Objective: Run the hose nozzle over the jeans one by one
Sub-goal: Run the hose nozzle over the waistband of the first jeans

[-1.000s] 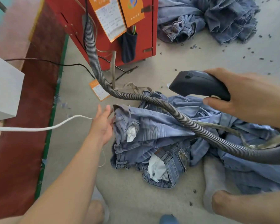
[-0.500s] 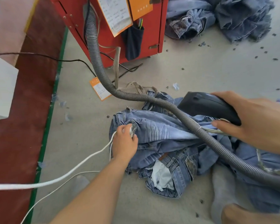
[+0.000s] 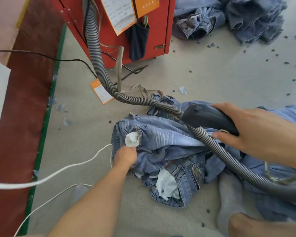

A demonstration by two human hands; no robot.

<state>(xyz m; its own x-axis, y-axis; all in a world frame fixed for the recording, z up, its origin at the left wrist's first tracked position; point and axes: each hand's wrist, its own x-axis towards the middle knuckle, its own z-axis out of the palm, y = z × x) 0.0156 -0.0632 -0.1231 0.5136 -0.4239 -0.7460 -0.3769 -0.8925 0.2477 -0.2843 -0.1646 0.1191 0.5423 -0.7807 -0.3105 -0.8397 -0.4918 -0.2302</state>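
Centrally on floor (image 3: pixel 212 79): heaped jeans (image 3: pixel 161 142), crossed by grey ribbed hose (image 3: pixel 99 62) from red cabinet (image 3: pixel 159 31). Above heap: dark nozzle (image 3: pixel 208 118), clamped in right hand (image 3: pixel 256 132). Left hand (image 3: pixel 125 155) curled, pinching denim beside white pocket lining (image 3: pixel 131 139).

Grey floor (image 3: pixel 212 74) bears crumpled jeans (image 3: pixel 161 142), denim scraps (image 3: pixel 286 62), red cabinet (image 3: pixel 161 31).
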